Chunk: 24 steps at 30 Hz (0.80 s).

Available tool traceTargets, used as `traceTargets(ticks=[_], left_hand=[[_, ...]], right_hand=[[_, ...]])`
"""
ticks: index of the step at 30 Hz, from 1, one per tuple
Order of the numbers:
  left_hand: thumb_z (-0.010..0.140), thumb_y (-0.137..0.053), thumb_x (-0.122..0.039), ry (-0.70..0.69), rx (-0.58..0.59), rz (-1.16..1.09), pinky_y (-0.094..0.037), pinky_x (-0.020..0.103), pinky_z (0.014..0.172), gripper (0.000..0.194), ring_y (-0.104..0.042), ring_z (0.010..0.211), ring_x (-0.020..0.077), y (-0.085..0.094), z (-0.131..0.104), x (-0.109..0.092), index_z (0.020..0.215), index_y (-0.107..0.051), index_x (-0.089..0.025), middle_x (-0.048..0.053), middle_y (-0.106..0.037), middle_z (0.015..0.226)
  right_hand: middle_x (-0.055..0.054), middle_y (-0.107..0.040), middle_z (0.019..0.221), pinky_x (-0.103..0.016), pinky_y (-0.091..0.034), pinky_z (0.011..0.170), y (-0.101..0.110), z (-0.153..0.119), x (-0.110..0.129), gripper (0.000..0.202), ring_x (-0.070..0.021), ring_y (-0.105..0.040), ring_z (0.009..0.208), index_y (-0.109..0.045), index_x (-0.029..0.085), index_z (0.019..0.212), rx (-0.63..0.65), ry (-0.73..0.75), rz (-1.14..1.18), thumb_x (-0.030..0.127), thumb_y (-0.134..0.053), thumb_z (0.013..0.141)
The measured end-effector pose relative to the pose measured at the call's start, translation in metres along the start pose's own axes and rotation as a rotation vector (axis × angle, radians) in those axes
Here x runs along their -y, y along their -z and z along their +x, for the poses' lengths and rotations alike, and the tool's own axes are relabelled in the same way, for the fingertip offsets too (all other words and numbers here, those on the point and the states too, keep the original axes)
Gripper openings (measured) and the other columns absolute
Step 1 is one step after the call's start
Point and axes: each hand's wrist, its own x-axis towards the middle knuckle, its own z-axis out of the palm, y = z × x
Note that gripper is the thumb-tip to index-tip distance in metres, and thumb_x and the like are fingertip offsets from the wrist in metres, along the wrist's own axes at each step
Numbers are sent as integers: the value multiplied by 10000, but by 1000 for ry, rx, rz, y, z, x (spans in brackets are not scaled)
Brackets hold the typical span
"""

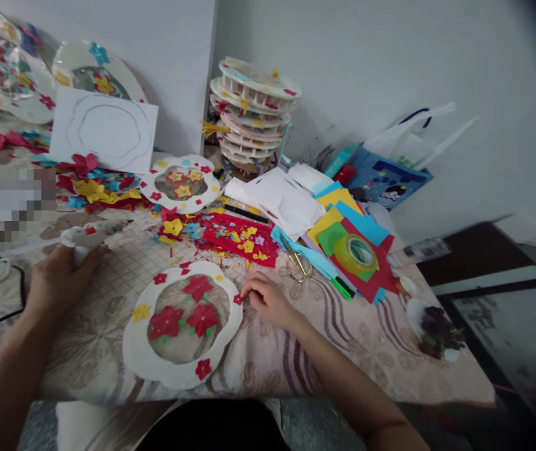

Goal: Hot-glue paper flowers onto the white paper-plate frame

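My left hand is wrapped round the grip of a white hot glue gun, its nozzle pointing right over the cutting-mat grid. In front of me lies a white scalloped ring with a clear centre holding red paper flowers with green leaves. A yellow flower and several small red pieces sit on its rim. My right hand is at the ring's right edge, its fingers curled and closed at a small red paper flower. The contact between fingertips and flower is partly hidden.
Behind are a finished ring, paper scraps, and a stack of white rings. Gold-handled scissors, a tape roll, coloured paper and a green marker lie right. A black cord runs at left.
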Motion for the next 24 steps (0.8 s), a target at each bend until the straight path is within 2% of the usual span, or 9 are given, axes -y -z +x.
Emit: traceTargets(ticks=[7, 12, 16, 24], left_hand=[[729, -454, -573, -58, 14, -6, -360, 261, 549, 387, -528, 620, 187, 2, 0, 2, 787, -496, -193, 2, -480, 634], [708, -458, -593, -7, 33, 22, -352, 266, 520, 393, -501, 569, 180, 1, 1, 3, 711, -462, -200, 2, -456, 593], [700, -458, -565, -39, 28, 31, -354, 267, 526, 364, -488, 567, 171, 2, 1, 0, 706, -461, -201, -1, -451, 595], [689, -460, -599, -26, 22, 4, -345, 263, 512, 384, -476, 552, 167, 2, 0, 0, 697, -425, -217, -20, -422, 572]], right_hand=[[-24, -522, 882, -267, -439, 755, -1, -1, 0, 300, -131, -533, 831, -621, 184, 826, 4, 27, 2, -37, -426, 771], [-25, -517, 893, -238, -437, 699, 0, -2, 3, 336, -112, -516, 772, -658, 194, 880, 23, 18, 13, -28, -425, 785], [-28, -514, 926, -229, -433, 697, 0, -4, 4, 326, -110, -523, 794, -668, 202, 917, 66, 32, 15, -7, -448, 798], [-15, -509, 922, -194, -393, 575, 6, -2, 7, 250, -74, -478, 661, -623, 193, 920, 88, 0, 35, 29, -486, 792]])
